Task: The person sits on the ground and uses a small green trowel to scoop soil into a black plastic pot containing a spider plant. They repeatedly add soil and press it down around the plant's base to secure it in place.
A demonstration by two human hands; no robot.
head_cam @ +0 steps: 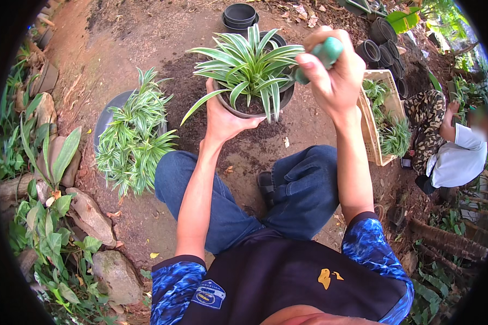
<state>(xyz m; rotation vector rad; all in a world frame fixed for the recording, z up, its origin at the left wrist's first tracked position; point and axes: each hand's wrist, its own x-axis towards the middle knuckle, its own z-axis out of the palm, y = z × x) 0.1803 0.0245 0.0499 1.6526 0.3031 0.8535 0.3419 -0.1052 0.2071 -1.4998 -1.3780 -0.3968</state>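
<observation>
A spider plant (250, 67) with white-edged green leaves grows in a dark round pot (286, 97), raised in front of my knees. My left hand (227, 118) grips the pot's near left side, thumb along the rim. In my right hand (336, 77) is a tool by its green handle (325, 55), held at the pot's right edge. The tool's working end is mostly hidden among the leaves. Dark soil (248, 109) shows around the base of the plant.
Left of my knee, a round dark basin (113, 113) holds several spider plants (138, 138). A cream plastic crate (370, 118) with more plants stands at right, beside a seated person (455, 150). Black pots are stacked (240, 15) ahead and others (368, 50) lie upper right. Rocks (116, 276) border the left.
</observation>
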